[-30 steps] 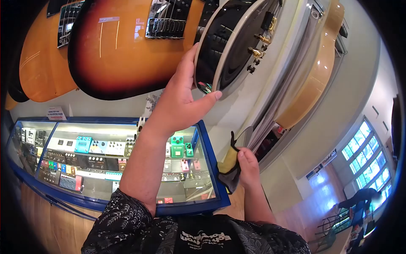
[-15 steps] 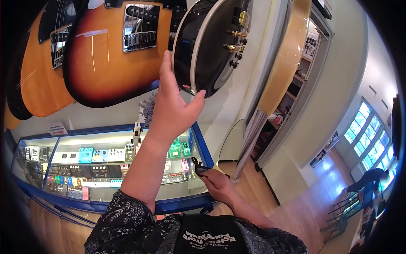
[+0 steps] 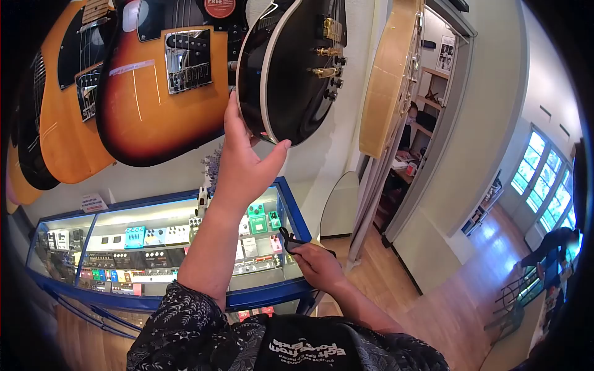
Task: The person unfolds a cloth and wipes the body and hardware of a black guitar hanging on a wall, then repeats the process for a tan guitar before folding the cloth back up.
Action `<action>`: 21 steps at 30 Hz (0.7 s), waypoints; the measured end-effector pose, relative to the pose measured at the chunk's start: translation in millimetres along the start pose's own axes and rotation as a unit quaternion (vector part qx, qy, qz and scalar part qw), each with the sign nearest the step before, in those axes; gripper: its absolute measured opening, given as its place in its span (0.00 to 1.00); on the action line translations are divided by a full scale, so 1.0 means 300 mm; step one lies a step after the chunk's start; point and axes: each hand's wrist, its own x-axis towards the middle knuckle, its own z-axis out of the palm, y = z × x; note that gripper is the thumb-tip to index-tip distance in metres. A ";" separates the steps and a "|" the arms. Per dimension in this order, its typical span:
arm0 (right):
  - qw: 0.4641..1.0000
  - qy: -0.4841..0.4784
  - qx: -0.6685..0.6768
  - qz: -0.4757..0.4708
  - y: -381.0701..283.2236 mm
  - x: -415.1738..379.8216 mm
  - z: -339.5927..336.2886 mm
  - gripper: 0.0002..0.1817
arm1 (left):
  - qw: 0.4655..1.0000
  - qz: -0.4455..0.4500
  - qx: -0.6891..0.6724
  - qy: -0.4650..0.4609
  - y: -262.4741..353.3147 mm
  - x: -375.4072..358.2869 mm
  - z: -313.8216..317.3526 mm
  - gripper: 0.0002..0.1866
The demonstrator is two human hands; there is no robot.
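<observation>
A black electric guitar with a cream-bound edge and gold hardware hangs at the upper middle. My left hand is raised to its lower end, with the thumb on the bottom edge and the fingers along the side and partly behind. Lower down, my right hand is closed around a dark folded cloth-like piece with a black loop sticking up; most of it is hidden in the fist. Just left of the black guitar hangs a sunburst electric guitar.
Below stands a blue-framed glass display case holding several effects pedals. More guitars hang at left, and a pale-bodied guitar at right. Beyond it, a person sits in a doorway. Another person bends over at far right.
The view has shifted, bringing more of the hanging guitars and the doorway into sight. My left hand stays on the black guitar, which now shows more of its front. My right hand keeps its hold.
</observation>
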 end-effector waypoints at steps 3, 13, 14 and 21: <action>1.000 0.003 -0.002 -0.007 -0.015 -0.002 -0.004 0.11 | 0.998 -0.053 -0.026 -0.021 0.014 0.003 -0.023 0.57; 0.998 0.018 0.022 -0.061 -0.080 0.053 -0.071 0.11 | 0.831 -0.238 0.237 -0.443 0.087 -0.148 -0.263 0.47; 0.997 0.017 0.027 -0.072 -0.104 0.073 -0.084 0.11 | 0.830 -0.180 0.190 -0.493 0.073 -0.181 -0.274 0.48; 0.976 -0.048 0.105 -0.184 -0.344 0.224 -0.136 0.13 | 0.894 0.001 0.186 -0.408 0.151 -0.339 -0.264 0.34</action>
